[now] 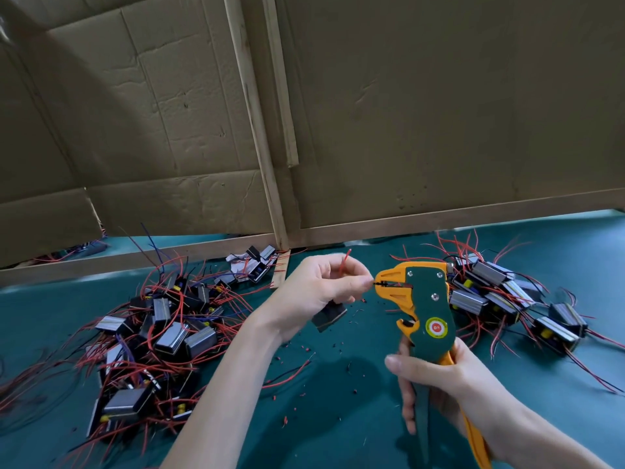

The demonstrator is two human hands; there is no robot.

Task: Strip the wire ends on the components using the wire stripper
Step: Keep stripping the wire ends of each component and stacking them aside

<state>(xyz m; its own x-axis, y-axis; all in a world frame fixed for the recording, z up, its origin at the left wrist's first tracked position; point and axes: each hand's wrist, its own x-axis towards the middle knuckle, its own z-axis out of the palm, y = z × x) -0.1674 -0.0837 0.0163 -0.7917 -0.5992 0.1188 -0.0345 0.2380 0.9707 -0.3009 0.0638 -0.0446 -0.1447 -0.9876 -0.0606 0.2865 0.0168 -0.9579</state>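
Wire end (373, 283) is pinched by the left hand (318, 289) at the mouth of the stripper (429, 299) so the right hand (449, 384), curled round the handles, can squeeze.

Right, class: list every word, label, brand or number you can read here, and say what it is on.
Round sticker on the wire stripper: pale marks in its red centre, too blurred to read.
Same sticker's outer ring: any print is too small to read.
Components, cardboard and table: no text visible.
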